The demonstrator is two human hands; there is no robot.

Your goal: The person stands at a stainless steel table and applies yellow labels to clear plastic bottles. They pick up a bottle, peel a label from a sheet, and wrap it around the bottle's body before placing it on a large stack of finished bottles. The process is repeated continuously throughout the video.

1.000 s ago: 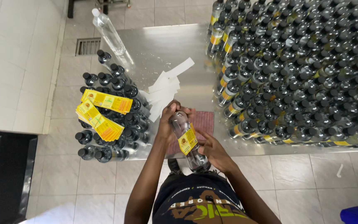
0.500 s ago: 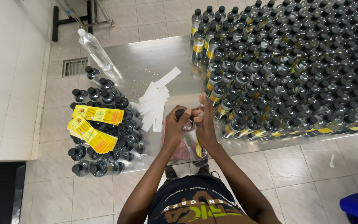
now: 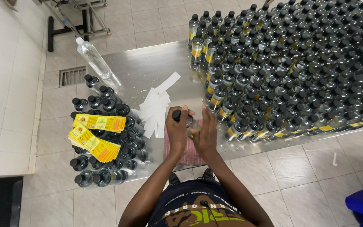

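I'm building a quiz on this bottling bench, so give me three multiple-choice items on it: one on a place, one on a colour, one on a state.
1. Where do the yellow label stacks lie?
A. On the floor
B. On the caps of the bottle cluster on the person's left
C. On the pink cloth

2. What colour are the bottle caps?
A. Black
B. Red
C. White

3. How is the bottle held?
A. By the left hand alone
B. Between both hands
C. It stands untouched

Answers: 1 B, the stacks rest atop the left bottle cluster. 2 A, every cap shows black. 3 B, the left hand and right hand both clasp it.
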